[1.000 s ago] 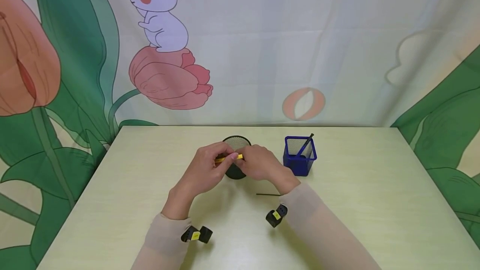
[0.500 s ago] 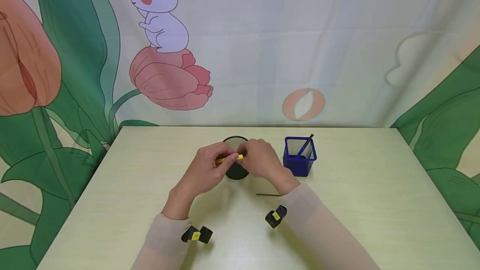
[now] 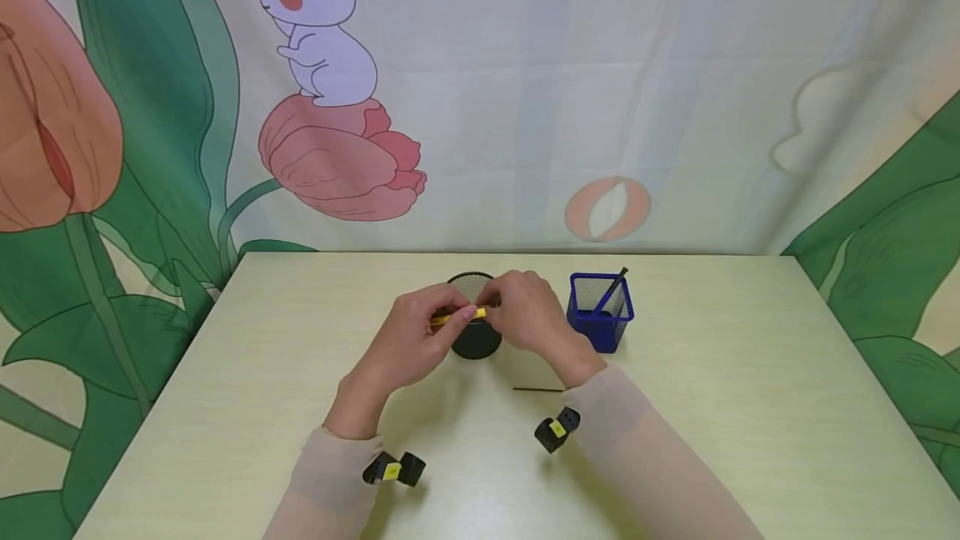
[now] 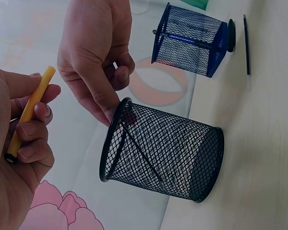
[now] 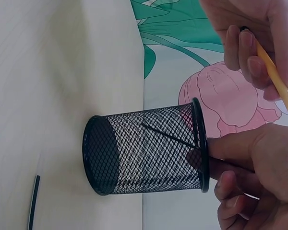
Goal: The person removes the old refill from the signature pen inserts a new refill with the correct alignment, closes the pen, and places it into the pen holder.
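Observation:
My left hand grips a yellow pen barrel with a black end, its fingers curled round it above the left of a round black mesh pen holder. My right hand is at the holder's rim, thumb and fingertips reaching just inside. Between those fingertips is the upper end of a thin dark rod, like a pen refill, which slants down inside the mesh. The fingers partly hide that end. The holder stands upright on the table.
A square blue mesh pen holder with a dark pen leaning in it stands to the right. Another thin dark rod, with a clear tip, lies on the pale table in front. A printed curtain hangs behind.
My right hand has shifted slightly up and to the right, showing more of the black pen holder. My left hand keeps its place with the yellow pen barrel.

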Motion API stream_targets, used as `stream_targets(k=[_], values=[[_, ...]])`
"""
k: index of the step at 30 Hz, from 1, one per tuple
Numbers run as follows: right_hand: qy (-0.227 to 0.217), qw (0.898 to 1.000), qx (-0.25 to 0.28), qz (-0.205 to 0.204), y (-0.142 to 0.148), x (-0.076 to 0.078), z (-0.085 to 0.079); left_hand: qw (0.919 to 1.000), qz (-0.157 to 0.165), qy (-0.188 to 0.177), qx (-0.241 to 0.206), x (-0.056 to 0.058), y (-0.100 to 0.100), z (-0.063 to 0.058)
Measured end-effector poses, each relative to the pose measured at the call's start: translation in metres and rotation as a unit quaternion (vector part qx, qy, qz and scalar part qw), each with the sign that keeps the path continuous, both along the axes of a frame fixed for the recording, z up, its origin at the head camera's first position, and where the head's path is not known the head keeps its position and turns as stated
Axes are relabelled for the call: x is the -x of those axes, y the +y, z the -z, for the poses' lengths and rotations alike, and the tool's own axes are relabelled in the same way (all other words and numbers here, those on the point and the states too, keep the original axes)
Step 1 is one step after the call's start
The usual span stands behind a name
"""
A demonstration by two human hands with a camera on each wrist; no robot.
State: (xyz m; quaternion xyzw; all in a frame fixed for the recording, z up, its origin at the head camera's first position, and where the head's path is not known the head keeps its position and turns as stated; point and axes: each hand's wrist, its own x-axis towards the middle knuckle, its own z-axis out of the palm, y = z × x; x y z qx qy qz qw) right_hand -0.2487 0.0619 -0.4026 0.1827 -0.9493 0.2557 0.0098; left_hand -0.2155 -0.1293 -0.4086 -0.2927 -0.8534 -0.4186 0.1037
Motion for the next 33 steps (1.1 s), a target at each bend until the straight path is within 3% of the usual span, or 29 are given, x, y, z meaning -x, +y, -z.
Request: stream_targets(k=[10,19,33], values=[[0.039,0.999,0.038,0.006,0.013,-0.005,0.001,0.9999,-0.006,-0.013,0.009,0.002,0.001,0.002],[0.089,0.992,0.091,0.021,0.025,-0.012,0.001,0.9998,-0.012,-0.001,0.013,0.002,0.001,0.001],[0.110,0.980,0.163,0.033,0.047,-0.027,0.007,0.9998,-0.011,-0.003,0.017,0.002,0.002,0.002]])
